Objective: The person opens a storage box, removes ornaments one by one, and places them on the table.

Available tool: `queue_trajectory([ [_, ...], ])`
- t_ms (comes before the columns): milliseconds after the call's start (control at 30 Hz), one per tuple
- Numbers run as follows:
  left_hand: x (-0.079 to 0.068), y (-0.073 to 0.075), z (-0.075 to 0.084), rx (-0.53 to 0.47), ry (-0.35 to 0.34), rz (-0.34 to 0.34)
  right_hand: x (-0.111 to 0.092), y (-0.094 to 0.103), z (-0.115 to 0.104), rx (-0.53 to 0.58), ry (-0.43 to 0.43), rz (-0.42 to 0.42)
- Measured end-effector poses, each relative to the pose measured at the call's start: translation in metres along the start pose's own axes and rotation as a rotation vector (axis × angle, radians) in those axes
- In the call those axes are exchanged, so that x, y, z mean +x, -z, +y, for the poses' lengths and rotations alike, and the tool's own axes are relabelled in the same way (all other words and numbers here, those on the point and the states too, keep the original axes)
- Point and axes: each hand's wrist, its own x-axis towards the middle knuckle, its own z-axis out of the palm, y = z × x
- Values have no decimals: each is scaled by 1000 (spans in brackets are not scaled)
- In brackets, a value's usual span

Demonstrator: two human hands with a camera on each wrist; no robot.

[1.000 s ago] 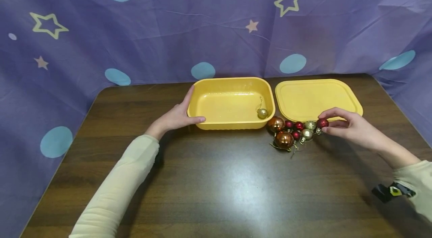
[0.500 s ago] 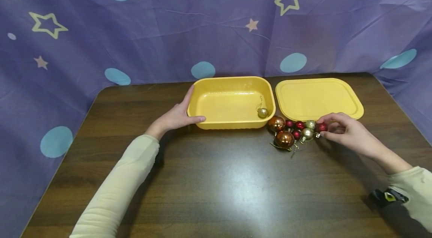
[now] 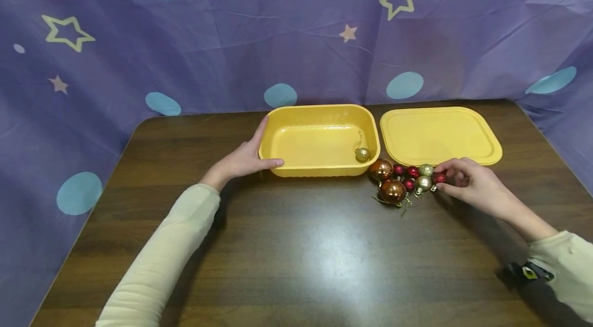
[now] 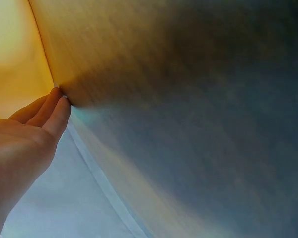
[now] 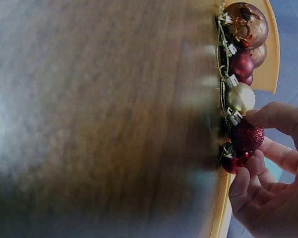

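A yellow plastic container (image 3: 319, 170) stands near the table's back edge, with a small gold bauble (image 3: 362, 154) inside at its right end. My left hand (image 3: 242, 161) grips the container's left end, thumb over the front rim and fingers against the outer wall. To the right, my right hand (image 3: 477, 185) pinches a glittery dark red bauble (image 5: 248, 136) between thumb and fingers, at the right end of a cluster on the table. That cluster has two large copper baubles (image 3: 393, 191), small red baubles (image 3: 409, 185) and pale gold baubles (image 3: 423, 183). A shiny red bauble (image 5: 233, 161) lies by my right fingertips.
A flat yellow lid (image 3: 440, 134) lies right of the container, behind the baubles. Beneath everything is a dark wooden table (image 3: 278, 255). A purple curtain (image 3: 231, 49) with stars and dots hangs along the back.
My right hand has shifted slightly left and toward me with the red bauble, bringing it close against the pale gold ones. The left hand and the container hold the same position.
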Motion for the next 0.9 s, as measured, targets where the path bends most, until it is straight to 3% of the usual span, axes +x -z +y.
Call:
queue_trajectory([
  [567,0,-1,-1,-10,0,-5,0,-2,-2,-82,3,4],
  [900,0,-1,-1,-23,2,-3,0,3,-4,-62,10,25],
])
